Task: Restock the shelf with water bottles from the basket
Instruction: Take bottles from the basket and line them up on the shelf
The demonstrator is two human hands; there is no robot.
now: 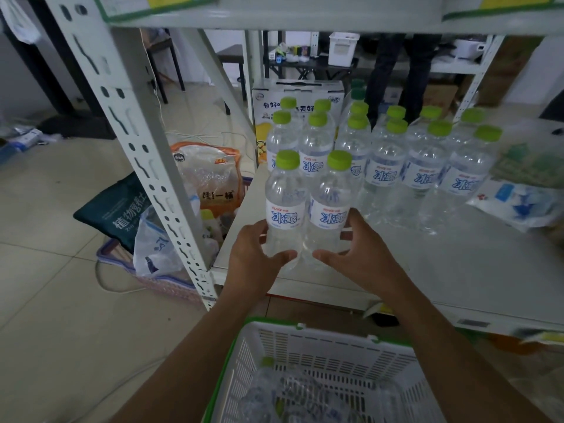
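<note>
left bottle [285,209] and right bottle [331,209] upright side by side on shelf board [427,270], caps toward 12 o'clock | left hand [256,254] grasps left bottle from 8 o'clock, right hand [363,251] grasps right bottle from 4 o'clock | stocked rows [386,172] at 1 o'clock | basket [320,340] at 6 o'clock, holds probably more bottles, blurred

Two bare hands are shown, the left hand [253,256] and the right hand [366,254], with fingers and thumbs uncovered. The left forearm [189,346] and the right forearm [451,346] are likewise seen bare, uncovered all the way to the lower edge of the view.
</note>
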